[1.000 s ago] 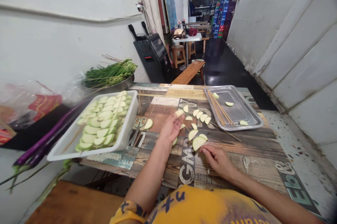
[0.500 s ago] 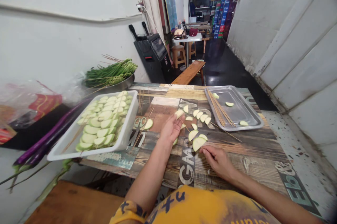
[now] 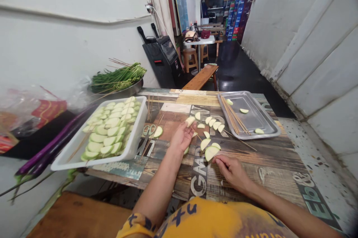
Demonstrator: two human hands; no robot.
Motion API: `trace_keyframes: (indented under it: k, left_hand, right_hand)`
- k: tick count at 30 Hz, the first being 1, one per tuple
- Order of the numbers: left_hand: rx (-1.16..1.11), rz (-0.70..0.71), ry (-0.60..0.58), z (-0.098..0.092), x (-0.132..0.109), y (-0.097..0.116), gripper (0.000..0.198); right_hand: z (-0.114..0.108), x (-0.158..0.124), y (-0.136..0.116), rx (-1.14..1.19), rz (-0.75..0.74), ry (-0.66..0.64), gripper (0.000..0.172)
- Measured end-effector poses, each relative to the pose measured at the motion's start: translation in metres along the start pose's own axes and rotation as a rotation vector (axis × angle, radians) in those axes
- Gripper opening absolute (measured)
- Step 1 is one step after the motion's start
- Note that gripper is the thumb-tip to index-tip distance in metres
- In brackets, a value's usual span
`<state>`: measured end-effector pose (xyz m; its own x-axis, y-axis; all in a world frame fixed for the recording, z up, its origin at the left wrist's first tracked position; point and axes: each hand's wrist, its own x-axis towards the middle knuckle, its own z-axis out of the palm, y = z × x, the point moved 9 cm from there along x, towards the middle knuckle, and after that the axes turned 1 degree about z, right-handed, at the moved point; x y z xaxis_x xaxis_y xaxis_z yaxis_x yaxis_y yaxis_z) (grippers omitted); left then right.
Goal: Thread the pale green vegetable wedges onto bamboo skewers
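My left hand [image 3: 182, 135] is turned partly palm up over the table, fingers curled round a thin bamboo skewer [image 3: 197, 134] that sticks out toward me. At its fingertips is a pale zucchini slice [image 3: 190, 121]; whether the skewer runs through it I cannot tell. With thumb and forefinger, my right hand [image 3: 229, 168] pinches the edge of a larger half-round zucchini slice [image 3: 211, 153], green along its rind. Several cut zucchini pieces [image 3: 216, 125] lie in a loose row beyond my hands. Another half slice [image 3: 205, 144] rests just behind the held one.
At left, a white plastic tub [image 3: 141, 133] is heaped with zucchini slices. A metal tray [image 3: 263, 118] at right holds skewers [image 3: 233, 116] and a few slices. Long purple eggplants [image 3: 50, 146] lie beyond the tub, near a bowl of green vegetables [image 3: 117, 77]. A wooden bench [image 3: 200, 77] stands behind.
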<state>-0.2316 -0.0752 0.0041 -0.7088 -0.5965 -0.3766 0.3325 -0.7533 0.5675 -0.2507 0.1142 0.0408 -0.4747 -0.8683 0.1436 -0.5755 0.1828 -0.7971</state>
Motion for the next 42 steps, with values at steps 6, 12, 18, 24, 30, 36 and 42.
trace_keyframes:
  k: [6, 12, 18, 24, 30, 36, 42]
  left_hand:
    - [0.023, 0.019, -0.016, -0.0002, 0.0005, 0.0009, 0.013]
    - [0.055, 0.037, -0.002, -0.0002, -0.0011, 0.0028, 0.015]
    - [0.051, 0.036, 0.000, 0.0010, -0.0025, 0.0030, 0.012]
    - [0.058, 0.101, 0.005, 0.0013, -0.0039, 0.0068, 0.011]
    - [0.064, 0.118, 0.005, 0.0008, -0.0042, 0.0077, 0.010]
    - [0.083, 0.087, -0.021, 0.0020, -0.0027, 0.0049, 0.011]
    - [0.112, 0.050, -0.037, 0.0056, -0.0044, 0.0023, 0.010]
  right_hand:
    - [0.0002, -0.0004, 0.0007, -0.008, 0.012, -0.006, 0.030]
    - [-0.0005, -0.0004, 0.0015, 0.003, 0.012, -0.001, 0.029]
    - [0.0003, -0.0015, 0.0032, 0.015, 0.018, -0.008, 0.028]
    - [0.0012, -0.0011, 0.0034, 0.001, 0.020, -0.008, 0.028]
    - [0.0013, 0.0000, 0.0032, -0.008, 0.018, -0.011, 0.027]
    - [0.0026, -0.0013, 0.0042, -0.005, 0.021, -0.023, 0.027]
    - [0.0045, -0.0015, 0.0054, -0.007, 0.025, -0.039, 0.027]
